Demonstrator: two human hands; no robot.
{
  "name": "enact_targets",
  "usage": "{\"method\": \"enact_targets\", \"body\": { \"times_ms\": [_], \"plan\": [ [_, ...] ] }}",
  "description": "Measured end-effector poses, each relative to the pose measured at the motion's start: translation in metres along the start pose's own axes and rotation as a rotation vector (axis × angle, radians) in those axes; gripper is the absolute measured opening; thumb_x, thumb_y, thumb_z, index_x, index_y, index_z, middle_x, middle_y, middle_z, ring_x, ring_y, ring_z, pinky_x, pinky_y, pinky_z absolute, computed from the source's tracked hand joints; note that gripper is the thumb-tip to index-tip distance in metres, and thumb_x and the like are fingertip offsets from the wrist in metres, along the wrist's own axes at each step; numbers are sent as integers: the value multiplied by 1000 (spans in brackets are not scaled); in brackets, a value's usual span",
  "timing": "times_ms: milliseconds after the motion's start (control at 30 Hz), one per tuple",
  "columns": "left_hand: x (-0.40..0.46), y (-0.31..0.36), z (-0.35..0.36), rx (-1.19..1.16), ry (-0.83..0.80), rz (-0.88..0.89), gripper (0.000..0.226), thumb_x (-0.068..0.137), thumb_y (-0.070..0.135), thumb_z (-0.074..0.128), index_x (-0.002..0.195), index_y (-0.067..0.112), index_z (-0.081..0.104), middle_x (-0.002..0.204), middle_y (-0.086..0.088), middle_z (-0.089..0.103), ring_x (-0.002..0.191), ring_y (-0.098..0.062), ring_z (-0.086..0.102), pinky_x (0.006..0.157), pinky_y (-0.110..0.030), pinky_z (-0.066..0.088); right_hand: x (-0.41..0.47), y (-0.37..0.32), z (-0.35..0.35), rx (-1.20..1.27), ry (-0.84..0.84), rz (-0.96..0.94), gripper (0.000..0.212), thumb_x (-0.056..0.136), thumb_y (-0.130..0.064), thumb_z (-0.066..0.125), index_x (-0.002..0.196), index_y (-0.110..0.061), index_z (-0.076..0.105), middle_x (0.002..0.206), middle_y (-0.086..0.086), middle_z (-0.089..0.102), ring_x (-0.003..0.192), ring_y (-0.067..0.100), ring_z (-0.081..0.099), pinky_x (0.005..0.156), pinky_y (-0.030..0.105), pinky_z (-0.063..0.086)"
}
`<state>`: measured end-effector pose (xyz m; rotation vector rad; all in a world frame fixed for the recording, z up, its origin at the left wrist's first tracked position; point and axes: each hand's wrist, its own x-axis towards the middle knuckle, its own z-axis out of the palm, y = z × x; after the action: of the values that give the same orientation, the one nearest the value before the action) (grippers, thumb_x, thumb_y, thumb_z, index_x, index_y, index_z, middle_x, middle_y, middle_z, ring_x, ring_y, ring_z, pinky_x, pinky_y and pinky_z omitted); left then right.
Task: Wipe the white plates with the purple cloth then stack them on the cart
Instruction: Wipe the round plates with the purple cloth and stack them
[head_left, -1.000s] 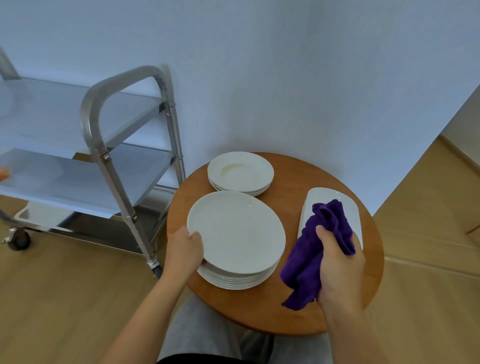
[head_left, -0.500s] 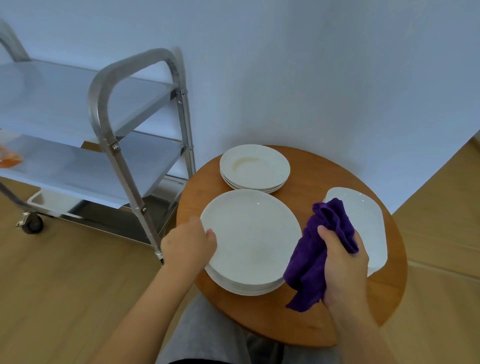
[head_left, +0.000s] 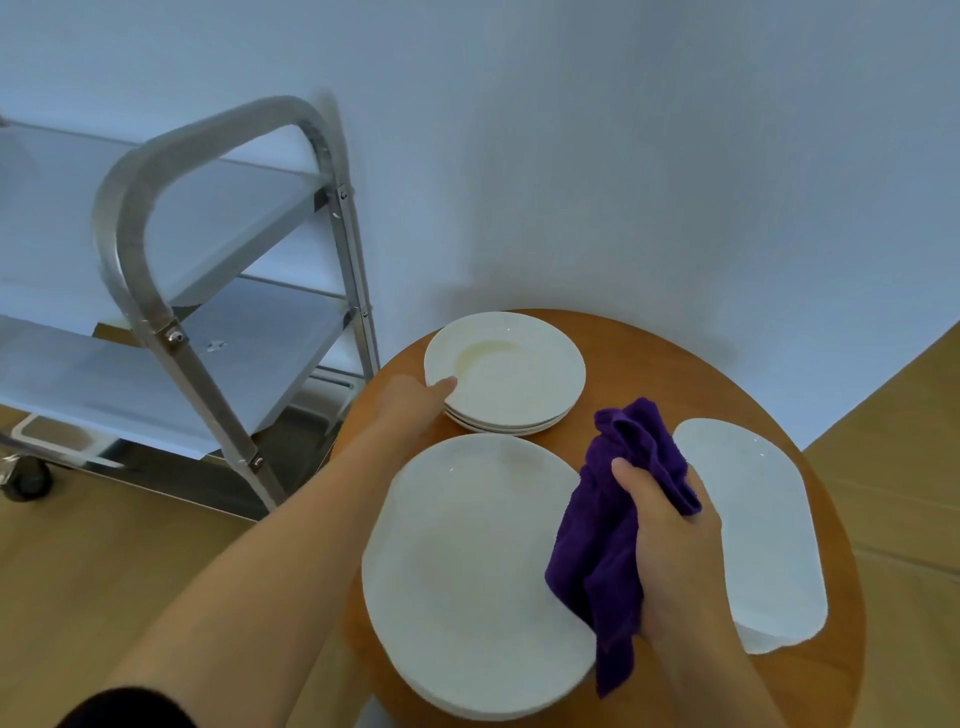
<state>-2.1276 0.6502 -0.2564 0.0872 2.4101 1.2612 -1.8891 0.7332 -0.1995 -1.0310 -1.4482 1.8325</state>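
Cart (head_left: 171, 291) shelves stand at far left, steel and bare where visible, its near post just beside the round counter (head_left: 613, 343). The left hand (head_left: 415, 397) has left the big plate stack (head_left: 478, 566) it was holding a second ago and now reaches the smaller bowl-plate stack (head_left: 506, 371), thumb on the near rim; its fingers are hidden, so the grip cannot be told. Likely a small plate gets wiped first. The right hand (head_left: 670, 551) holds the purple cloth (head_left: 608, 525) bunched tight, draped over the big stack's right edge. An oblong plate (head_left: 753, 525) lies near the counter's right edge. The big stack overhangs the front edge slightly; room toward the cart looks open.
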Motion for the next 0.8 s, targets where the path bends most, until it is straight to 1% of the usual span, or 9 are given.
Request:
{"method": "enact_targets", "body": {
  "times_ms": [67,133,200,267,367,433,533,667,800],
  "plan": [
    [9,2,5,-18,-8,27,55,83,47,66,128,19,51,122,-6,60,109,-29,57,93,-46,50,5,5,1,-11,-4,12,22,85,-26,66,88,-44,54,90,-11,65,85,12,63,64,27,48],
    [16,1,8,107,-12,80,59,81,41,69,133,25,46,127,-3,56,113,-26,53,95,-43,48,10,9,2,-17,-7,26,23,85,-25,66,88,-45,55,89,-11,66,88,15,63,69,30,49],
    [24,-3,10,193,-12,95,53,82,32,67,130,31,46,122,1,58,105,-23,55,90,-42,51,14,14,2,-31,-7,38,24,85,-24,66,91,-43,54,93,-9,66,91,17,63,73,33,51],
    [27,-4,10,135,-25,50,45,82,27,62,124,35,49,113,3,59,97,-21,56,86,-42,54,16,18,2,-38,-18,53,25,85,-23,66,94,-43,53,100,-7,65,95,19,62,83,39,52],
    [30,-1,12,37,5,15,27,86,29,51,112,25,56,100,-1,64,90,-23,61,82,-43,56,16,21,0,-38,-27,79,27,85,-22,66,91,-44,52,100,-9,63,96,17,61,87,40,51],
    [29,8,15,-202,28,-22,24,89,22,48,110,15,56,94,-5,63,88,-25,63,67,-37,60,17,22,-2,-28,-22,96,28,86,-22,66,89,-44,50,98,-11,62,94,15,60,85,37,49],
    [22,21,17,-492,21,-103,24,92,9,47,116,7,50,105,-10,56,95,-29,59,42,-25,53,15,24,-4,-11,-7,110,27,86,-22,66,88,-44,49,98,-11,61,92,13,59,79,33,47],
    [3,23,10,-591,18,-83,14,93,7,47,107,5,50,101,-13,59,80,-25,63,43,-22,52,10,21,-8,-1,14,117,26,85,-25,66,90,-43,48,101,-9,61,92,14,59,81,36,50],
    [-31,32,-12,-706,-18,-27,6,88,7,51,92,6,54,93,-14,65,75,-25,68,59,-29,57,1,12,-11,63,41,147,26,81,-29,68,91,-42,49,104,-5,62,99,20,60,88,44,51]
  ]
}}
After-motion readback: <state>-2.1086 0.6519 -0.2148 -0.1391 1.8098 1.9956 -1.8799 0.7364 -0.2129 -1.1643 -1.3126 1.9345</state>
